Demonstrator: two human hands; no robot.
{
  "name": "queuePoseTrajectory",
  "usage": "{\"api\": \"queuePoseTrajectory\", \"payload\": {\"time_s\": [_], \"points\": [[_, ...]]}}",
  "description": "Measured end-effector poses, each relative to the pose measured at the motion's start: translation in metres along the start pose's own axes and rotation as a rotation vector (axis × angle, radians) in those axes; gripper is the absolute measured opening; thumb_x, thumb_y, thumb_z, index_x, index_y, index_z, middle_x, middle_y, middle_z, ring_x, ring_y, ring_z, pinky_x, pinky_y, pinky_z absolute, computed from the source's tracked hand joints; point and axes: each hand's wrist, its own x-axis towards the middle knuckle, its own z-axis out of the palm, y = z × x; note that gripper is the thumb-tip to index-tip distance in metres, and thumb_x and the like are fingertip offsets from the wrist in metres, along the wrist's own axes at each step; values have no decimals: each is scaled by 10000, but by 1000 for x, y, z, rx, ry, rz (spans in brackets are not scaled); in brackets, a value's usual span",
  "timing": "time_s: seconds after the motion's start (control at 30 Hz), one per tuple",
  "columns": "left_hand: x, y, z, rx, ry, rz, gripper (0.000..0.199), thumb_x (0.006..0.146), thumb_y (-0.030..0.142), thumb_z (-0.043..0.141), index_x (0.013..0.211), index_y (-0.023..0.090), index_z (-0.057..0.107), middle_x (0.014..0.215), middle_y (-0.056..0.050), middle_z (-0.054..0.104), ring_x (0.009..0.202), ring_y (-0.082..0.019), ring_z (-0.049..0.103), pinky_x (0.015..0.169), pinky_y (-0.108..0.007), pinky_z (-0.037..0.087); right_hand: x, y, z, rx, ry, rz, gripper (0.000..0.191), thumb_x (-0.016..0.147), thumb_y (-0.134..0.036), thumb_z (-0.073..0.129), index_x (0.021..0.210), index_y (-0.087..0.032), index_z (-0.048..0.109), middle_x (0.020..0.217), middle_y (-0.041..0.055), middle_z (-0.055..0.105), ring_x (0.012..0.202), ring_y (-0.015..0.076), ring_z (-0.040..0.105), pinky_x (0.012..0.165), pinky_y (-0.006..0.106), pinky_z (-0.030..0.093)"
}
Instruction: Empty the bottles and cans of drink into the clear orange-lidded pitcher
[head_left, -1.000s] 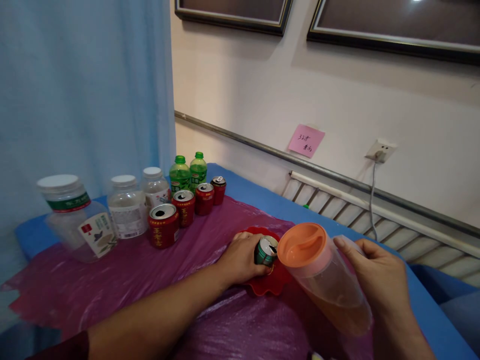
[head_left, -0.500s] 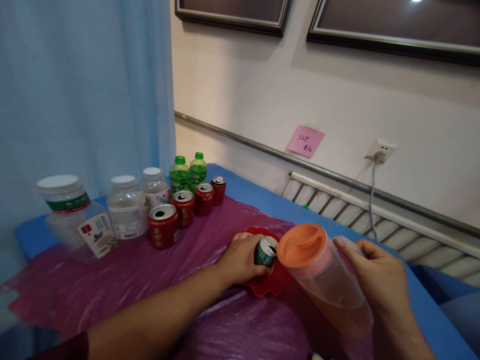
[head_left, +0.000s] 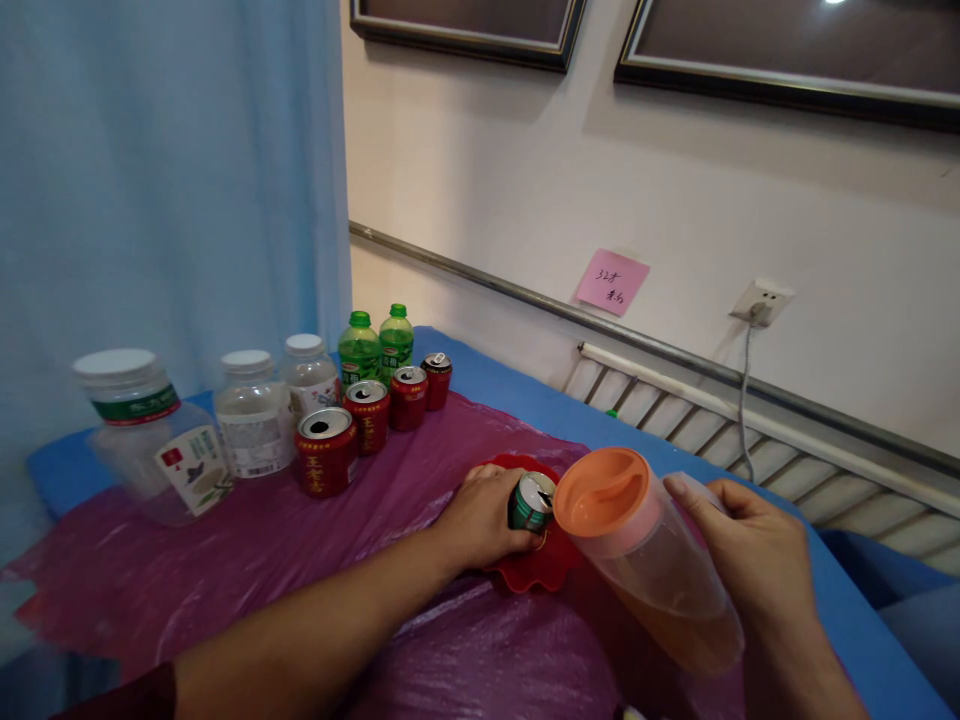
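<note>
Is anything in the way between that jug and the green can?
Nothing visible. The orange lid of the jug is close beside the can; whether they touch is unclear. The left hand holds the can's opposite side.

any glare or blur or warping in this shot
Head view, top right: a small bright reflection in the framed picture; head view, bottom: whitish sheen on the purple plastic sheet, darker near the pitcher; head view, left: the large jar looks soft and slanted, probably lens distortion.
</note>
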Motion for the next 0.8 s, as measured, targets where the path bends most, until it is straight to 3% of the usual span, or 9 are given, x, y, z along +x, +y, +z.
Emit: {"api": "queuePoseTrajectory", "payload": {"time_s": [0.8], "points": [[0,0,0,-9,1,3,611,650,431,838,1219,322,646,1184,-26,705,1131,-310,592,1008,-415,408,-1,-1,-1,-7,2,4,560,655,-695,762,533,-210,511,513,-47,410,523,120,383,426,228,300]]}}
